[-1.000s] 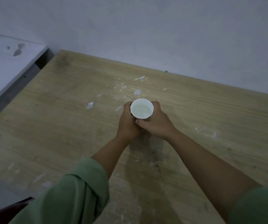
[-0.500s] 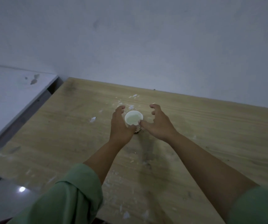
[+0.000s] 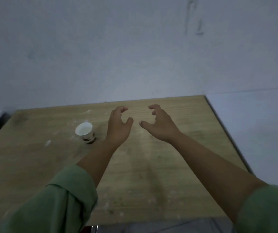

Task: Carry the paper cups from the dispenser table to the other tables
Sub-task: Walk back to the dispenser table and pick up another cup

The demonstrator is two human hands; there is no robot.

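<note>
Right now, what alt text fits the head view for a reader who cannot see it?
A paper cup stands upright on a wooden table against a pale wall, with nothing touching it. To its right the person's left hand and right hand hover open and empty.

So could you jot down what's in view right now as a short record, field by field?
setting: wooden table against a pale wall
cup: one white paper cup, upright, patterned lower band
cup contact: apart from both hands, left of them
left hand: open, fingers curled, empty
right hand: open, fingers curled, empty
clothing: green sleeves
table surface: white flecks and smudges
</note>
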